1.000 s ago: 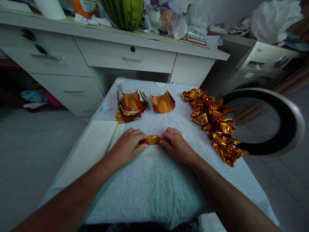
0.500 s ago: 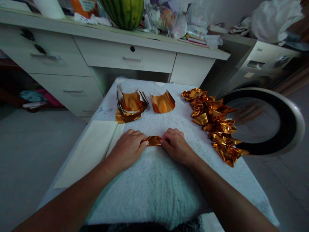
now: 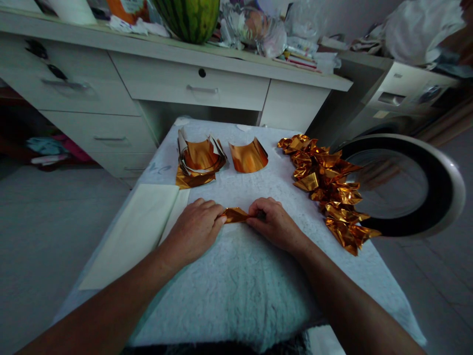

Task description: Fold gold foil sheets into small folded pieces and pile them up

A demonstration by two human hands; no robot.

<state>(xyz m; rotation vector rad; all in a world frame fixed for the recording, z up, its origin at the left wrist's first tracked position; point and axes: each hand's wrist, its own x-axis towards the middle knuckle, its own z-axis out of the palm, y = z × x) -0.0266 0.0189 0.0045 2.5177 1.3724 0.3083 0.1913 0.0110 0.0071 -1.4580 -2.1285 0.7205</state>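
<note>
A small folded piece of gold foil paper (image 3: 235, 215) stretches between my two hands, low over the cloth-covered table (image 3: 254, 276). My left hand (image 3: 197, 224) pinches its left end between thumb and fingers. At the opposite end, my right hand (image 3: 272, 222) is closed with thumb and forefinger on the tip. Beyond my hands lie a curled stack of gold foil sheets (image 3: 201, 155) and, beside it, one loose curved gold sheet (image 3: 249, 156). A heap of crumpled, folded gold foil pieces (image 3: 327, 192) runs down the right side.
Pale paper sheets (image 3: 129, 236) lie at the table's left edge. The washing machine's open round door (image 3: 439, 187) juts close to the right edge. Behind stands a white drawer unit (image 3: 199, 91), with a watermelon (image 3: 190, 19) and plastic bags (image 3: 271, 37) on top.
My right hand has shifted slightly right and turned the foil's right end, which now looks twisted and narrower. The left hand keeps its pinch.
</note>
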